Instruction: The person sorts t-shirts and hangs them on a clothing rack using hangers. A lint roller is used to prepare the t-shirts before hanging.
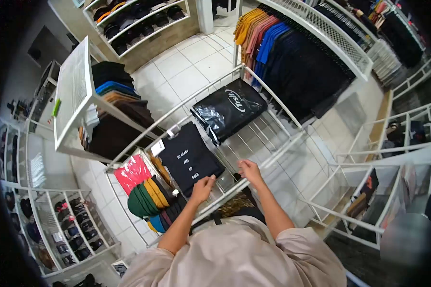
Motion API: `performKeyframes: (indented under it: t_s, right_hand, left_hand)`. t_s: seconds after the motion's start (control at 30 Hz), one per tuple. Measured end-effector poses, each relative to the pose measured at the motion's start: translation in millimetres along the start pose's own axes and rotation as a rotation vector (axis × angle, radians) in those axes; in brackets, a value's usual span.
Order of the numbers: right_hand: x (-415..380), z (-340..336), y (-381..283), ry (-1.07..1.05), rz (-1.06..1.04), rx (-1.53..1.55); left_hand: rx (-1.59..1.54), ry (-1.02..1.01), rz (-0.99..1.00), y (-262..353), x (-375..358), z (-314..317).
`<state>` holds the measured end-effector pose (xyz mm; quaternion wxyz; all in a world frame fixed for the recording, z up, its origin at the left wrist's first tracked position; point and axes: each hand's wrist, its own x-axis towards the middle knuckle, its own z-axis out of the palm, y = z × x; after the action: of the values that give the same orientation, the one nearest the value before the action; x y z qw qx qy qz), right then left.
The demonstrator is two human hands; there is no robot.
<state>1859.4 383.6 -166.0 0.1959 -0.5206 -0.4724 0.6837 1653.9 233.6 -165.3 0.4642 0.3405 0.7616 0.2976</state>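
Head view looks down on a person in a pale top leaning over a white wire display rack [273, 126] in a clothing shop. The left hand [203, 186] rests on the near edge of a folded black T-shirt with white lettering [189, 155], fingers curled loosely together over the fabric; whether they actually pinch it cannot be told from here. The right hand [249, 170] sits just to the right of that shirt, over the bare wires, fingers bent and close together, apparently empty. Beyond the right hand, further up the rack, lies a black garment in a shiny plastic bag [230, 109]. To the left of the left hand and lower down, a stack of folded shirts in green, mustard and dark tones [151, 201] sits beside a red folded item [133, 173]. Hanging shirts [282, 48] fill the rail past the bagged garment. Judging by the hands, the folded shirt is being squared up on the rack; doing this well would likely mean keeping both hands flat and sliding it evenly so the fold stays crisp and the lettering faces up.
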Motion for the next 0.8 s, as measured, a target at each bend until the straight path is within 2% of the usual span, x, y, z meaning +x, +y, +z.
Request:
performKeyframes:
  t_s: [0.07, 0.13, 0.2, 0.23, 0.3, 0.33, 0.4, 0.43, 0.47, 0.53, 0.57, 0.6, 0.67, 0.8]
  right_hand:
    - [49.9, -13.8, -10.4, 0.030, 0.138, -0.064]
    - [107.0, -32.8, -2.6, -0.004, 0.161, -0.155]
    - [173.0, -47.4, 31.1, -0.015, -0.225, -0.232]
    - [185.4, -52.4, 25.1, -0.030, -0.195, -0.237]
    - [210.0, -59.3, -7.3, 0.135, -0.023, -0.529]
    - [229.6, -62.2, 0.9, 0.124, -0.009, -0.541]
    - [267.4, -65.5, 22.3, 0.269, -0.017, -0.597]
    - [284.0, -72.5, 27.6, 0.142, 0.068, -0.672]
    - [291.1, -72.0, 37.8, 0.137, 0.080, -0.677]
    - [297.7, -57.8, 34.3, 0.123, 0.205, -0.013]
    - [305.3, -56.7, 34.0, 0.074, 0.297, 0.124]
    - [310.5, -51.8, 35.7, 0.072, 0.303, 0.120]
    - [317.7, -41.0, 38.2, 0.182, 0.280, 0.105]
    - [333.9, -35.6, 47.6, 0.240, 0.221, -0.047]
  left_hand:
    - [-0.007, -0.007, -0.060, 6.1, 32.1, 9.3]
    - [0.096, -0.001, -0.092, 31.3, 69.6, 17.5]
    - [0.236, 0.003, -0.033, 39.5, 114.6, 29.2]
    - [0.226, -0.019, -0.021, 53.1, 132.2, 32.3]
    - [0.338, 0.005, -0.039, 49.0, 176.0, 51.2]
    - [0.327, 0.001, -0.057, 52.3, 192.5, 59.3]
    - [0.458, 0.075, 0.033, 60.1, 221.9, 70.3]
    - [0.452, 0.067, 0.022, 66.3, 234.8, 72.1]
    - [0.476, 0.067, 0.055, 72.4, 246.0, 72.5]
    - [0.498, 0.066, 0.088, 69.6, 266.0, 77.3]
    - [0.604, 0.078, 0.143, 64.5, 274.8, 79.8]
    - [0.712, 0.089, 0.198, 63.6, 280.0, 80.9]
    - [0.696, 0.068, 0.163, 62.4, 284.9, 83.9]
    - [0.685, 0.128, 0.165, 65.6, 281.2, 85.1]
